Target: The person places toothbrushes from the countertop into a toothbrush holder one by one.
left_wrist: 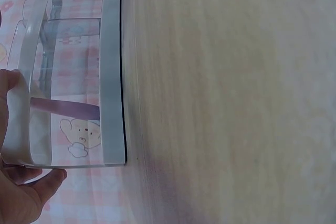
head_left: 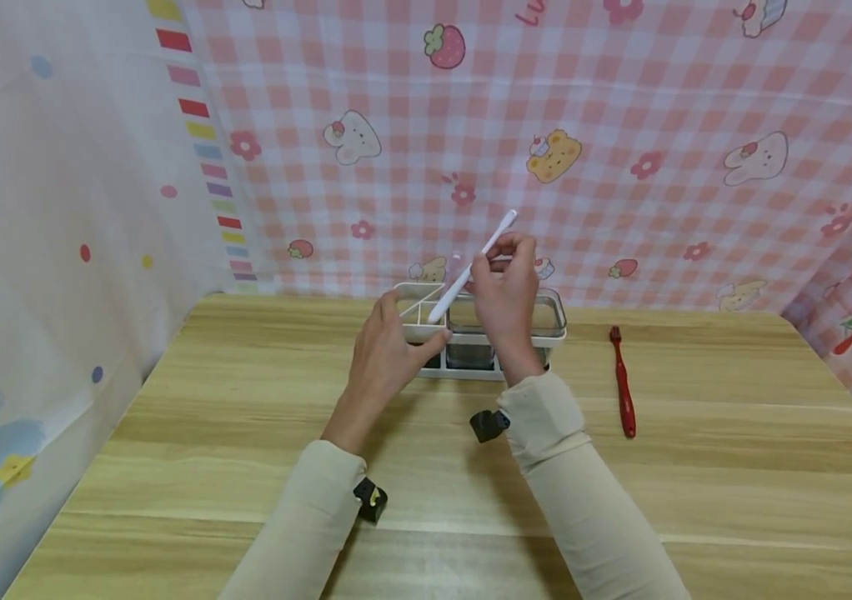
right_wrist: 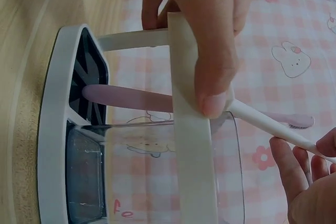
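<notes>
A white toothbrush holder [head_left: 471, 340] with an upper rim and clear cups stands at the back of the table. My left hand [head_left: 388, 346] grips the left end of its upper rim, thumb [right_wrist: 214, 90] on the front. A slim white toothbrush [head_left: 471, 271] slants between the fingers of my right hand [head_left: 507, 287], its lower end at the divided left section of the rim. Inside that section stands a pale purple toothbrush [right_wrist: 128, 98], its handle reaching the dark base and its head [right_wrist: 294, 120] above the rim.
A red toothbrush [head_left: 623, 383] lies on the wooden table [head_left: 726, 467] to the right of the holder. Behind the table hangs a pink checked cloth [head_left: 591, 100], and a white printed cloth [head_left: 81, 208] is at the left.
</notes>
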{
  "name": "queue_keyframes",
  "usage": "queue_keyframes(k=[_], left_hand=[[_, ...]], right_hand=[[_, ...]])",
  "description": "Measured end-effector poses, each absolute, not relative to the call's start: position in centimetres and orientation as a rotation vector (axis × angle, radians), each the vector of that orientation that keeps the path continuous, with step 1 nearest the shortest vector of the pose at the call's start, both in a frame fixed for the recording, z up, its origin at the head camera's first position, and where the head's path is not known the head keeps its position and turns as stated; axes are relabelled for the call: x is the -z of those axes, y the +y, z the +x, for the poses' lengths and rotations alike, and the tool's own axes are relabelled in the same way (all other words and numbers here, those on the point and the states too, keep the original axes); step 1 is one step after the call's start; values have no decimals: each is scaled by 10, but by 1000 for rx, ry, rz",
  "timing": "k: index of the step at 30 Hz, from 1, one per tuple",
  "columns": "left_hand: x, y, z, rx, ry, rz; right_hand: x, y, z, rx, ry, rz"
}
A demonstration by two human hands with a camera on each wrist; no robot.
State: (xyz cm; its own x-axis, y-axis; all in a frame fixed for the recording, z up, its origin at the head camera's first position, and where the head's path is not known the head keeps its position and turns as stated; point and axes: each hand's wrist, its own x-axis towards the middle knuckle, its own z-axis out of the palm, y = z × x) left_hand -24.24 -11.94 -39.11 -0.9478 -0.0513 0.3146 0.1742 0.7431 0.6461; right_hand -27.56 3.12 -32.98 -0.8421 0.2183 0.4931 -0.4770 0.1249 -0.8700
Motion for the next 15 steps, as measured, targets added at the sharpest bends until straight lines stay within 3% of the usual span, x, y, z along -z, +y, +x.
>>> queue_keyframes(k=[15], left_hand=[[391, -119, -242, 1015, -2625, -104]], right_hand=[[338, 25, -275, -1743, -1958, 335]])
